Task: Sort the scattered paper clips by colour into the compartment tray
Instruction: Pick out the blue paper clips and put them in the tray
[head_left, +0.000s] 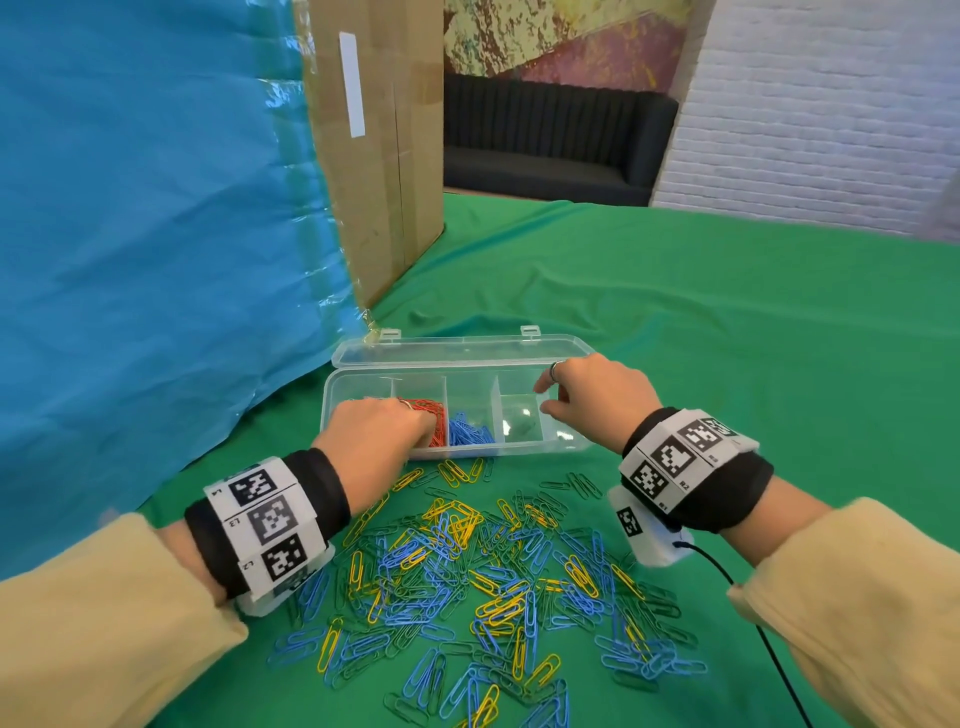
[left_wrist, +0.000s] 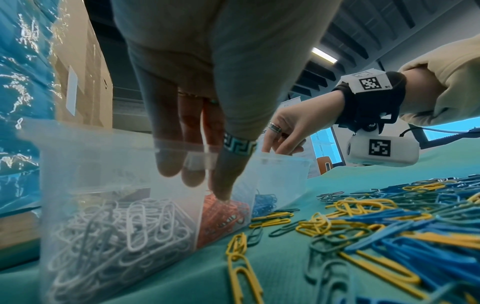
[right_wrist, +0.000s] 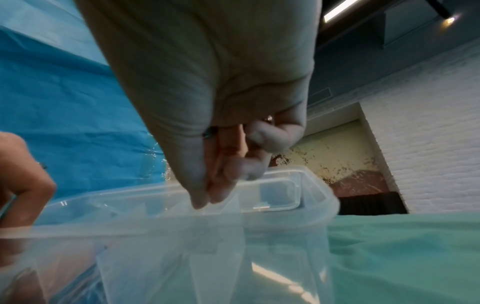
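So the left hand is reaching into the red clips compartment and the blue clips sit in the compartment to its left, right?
Not quite: the blue clips sit in the compartment right of the red clips, as the head view shows. The left hand does reach into the red compartment.

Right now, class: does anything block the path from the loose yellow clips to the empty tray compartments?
Nothing visible does. The tray lies open beside the yellow clips, its lid folded back; only the right hand hovers over the empty right-end compartments.

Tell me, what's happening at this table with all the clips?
A person is sorting paper clips by colour into a clear compartment tray. The left hand reaches into the red clips; the right hand hovers over the tray's right end. White clips and blue clips have compartments. Yellow, green and blue loose clips remain on the green cloth.
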